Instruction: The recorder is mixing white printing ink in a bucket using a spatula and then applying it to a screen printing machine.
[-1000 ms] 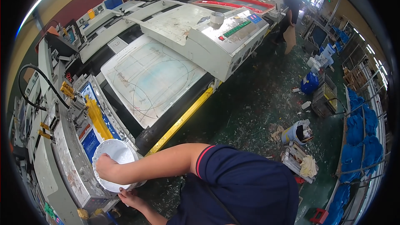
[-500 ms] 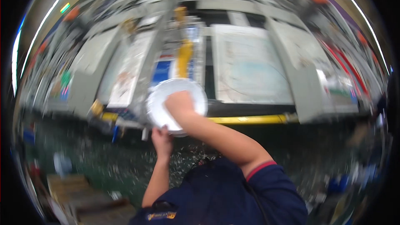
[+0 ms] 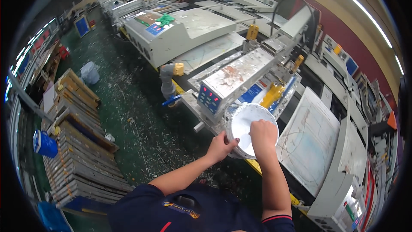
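A white round bucket (image 3: 235, 122) with a smeared outer wall is tilted so that its mouth faces me, at the front of the machine. White material shows inside it. My left hand (image 3: 221, 147) grips the near left of its rim, thumb over the edge. Over the bucket's mouth, my right hand (image 3: 263, 135) is closed in a fist; what it holds, if anything, is hidden. Just behind the bucket lies a yellow-coated part (image 3: 272, 96) inside a printing frame. To the left is the machine head (image 3: 231, 77) with a lit control panel (image 3: 208, 99).
A flat white platen (image 3: 310, 139) lies right of the bucket. Another machine unit (image 3: 180, 30) stands farther left, with a green cloth (image 3: 165, 19) on top. Wooden-edged frames (image 3: 81, 159) stand stacked at left beside a blue container (image 3: 45, 144). The green floor (image 3: 133, 120) is littered with scraps.
The view has swung left, bringing the aisle and stacked frames into sight, and the blur is gone. My left hand stays on the bucket's rim and my right fist stays over its mouth.
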`<act>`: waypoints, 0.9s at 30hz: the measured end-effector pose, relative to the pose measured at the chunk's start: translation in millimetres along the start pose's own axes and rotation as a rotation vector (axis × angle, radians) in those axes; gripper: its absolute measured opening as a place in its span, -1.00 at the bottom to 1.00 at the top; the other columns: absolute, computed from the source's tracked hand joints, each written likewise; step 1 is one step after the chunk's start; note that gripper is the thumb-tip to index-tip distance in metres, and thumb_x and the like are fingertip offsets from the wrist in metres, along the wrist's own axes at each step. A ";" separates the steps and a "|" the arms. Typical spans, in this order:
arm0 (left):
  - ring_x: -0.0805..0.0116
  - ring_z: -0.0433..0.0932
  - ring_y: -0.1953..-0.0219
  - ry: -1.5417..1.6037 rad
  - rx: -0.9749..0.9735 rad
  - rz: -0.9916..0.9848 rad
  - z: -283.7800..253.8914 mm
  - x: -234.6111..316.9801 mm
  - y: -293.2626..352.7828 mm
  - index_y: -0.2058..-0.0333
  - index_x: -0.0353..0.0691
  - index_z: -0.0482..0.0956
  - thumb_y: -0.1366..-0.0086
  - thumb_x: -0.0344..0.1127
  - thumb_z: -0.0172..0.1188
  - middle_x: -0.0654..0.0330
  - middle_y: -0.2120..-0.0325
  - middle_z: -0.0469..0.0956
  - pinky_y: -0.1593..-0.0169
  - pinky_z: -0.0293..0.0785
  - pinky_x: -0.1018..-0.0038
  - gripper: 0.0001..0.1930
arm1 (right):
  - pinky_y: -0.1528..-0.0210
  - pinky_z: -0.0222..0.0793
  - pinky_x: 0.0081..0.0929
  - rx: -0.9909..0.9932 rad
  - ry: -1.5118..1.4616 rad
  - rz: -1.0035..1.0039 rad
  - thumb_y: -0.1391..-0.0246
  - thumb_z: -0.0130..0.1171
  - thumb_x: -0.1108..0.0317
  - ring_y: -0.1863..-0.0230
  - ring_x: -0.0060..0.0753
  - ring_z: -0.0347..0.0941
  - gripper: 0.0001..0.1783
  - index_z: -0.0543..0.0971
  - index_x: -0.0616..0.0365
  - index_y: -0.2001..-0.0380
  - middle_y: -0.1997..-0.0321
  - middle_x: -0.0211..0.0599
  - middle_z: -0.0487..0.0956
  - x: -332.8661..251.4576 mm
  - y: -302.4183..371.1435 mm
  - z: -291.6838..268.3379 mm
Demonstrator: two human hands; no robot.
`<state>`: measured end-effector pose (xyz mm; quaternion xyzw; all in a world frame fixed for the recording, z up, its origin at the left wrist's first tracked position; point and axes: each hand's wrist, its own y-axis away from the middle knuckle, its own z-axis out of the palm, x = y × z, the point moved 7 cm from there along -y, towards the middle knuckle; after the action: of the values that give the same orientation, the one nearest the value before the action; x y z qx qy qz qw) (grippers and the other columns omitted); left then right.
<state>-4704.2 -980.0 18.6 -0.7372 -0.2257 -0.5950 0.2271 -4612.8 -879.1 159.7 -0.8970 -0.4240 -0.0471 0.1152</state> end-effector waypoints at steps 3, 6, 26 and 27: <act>0.29 0.58 0.49 0.005 -0.087 -0.062 -0.5 3.8 -0.2 0.24 -0.43 0.51 -0.13 0.14 0.33 0.05 0.53 0.58 0.34 0.50 0.39 -0.39 | 0.37 0.55 -0.28 -0.037 0.015 0.009 0.05 0.14 0.42 0.38 -0.16 0.67 -0.82 0.72 0.06 0.56 0.45 -0.18 0.68 2.5 0.2 6.3; 0.39 0.58 0.43 -0.007 -0.079 -0.051 0.1 -3.1 4.5 0.16 -0.45 0.52 -0.19 0.08 0.30 0.05 0.43 0.63 0.29 0.51 0.42 -0.41 | 0.37 0.55 -0.30 -0.049 0.035 0.015 0.04 0.15 0.42 0.38 -0.16 0.67 -0.83 0.72 0.05 0.55 0.45 -0.19 0.68 0.1 8.1 4.9; 0.43 0.55 0.48 0.188 -0.045 -0.069 13.4 -8.8 -0.3 0.22 -0.41 0.51 -0.21 -0.01 0.28 0.13 0.53 0.59 0.36 0.47 0.46 -0.52 | 0.43 0.55 -0.34 -0.048 -0.042 0.054 0.15 0.20 0.47 0.44 -0.19 0.66 -0.89 0.71 0.12 0.58 0.51 -0.15 0.66 8.3 15.7 8.2; 0.42 0.56 0.46 0.165 -0.065 -0.075 12.6 -10.0 -0.6 0.20 -0.41 0.50 -0.22 0.00 0.28 0.12 0.49 0.60 0.34 0.49 0.45 -0.51 | 0.43 0.55 -0.35 -0.061 -0.043 0.057 0.14 0.20 0.46 0.43 -0.19 0.67 -0.89 0.71 0.12 0.58 0.52 -0.14 0.66 8.6 15.8 7.7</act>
<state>-4696.7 -972.5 6.5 -0.6836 -0.2144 -0.6688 0.1986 -4595.3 -880.4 151.2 -0.9126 -0.3993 -0.0374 0.0802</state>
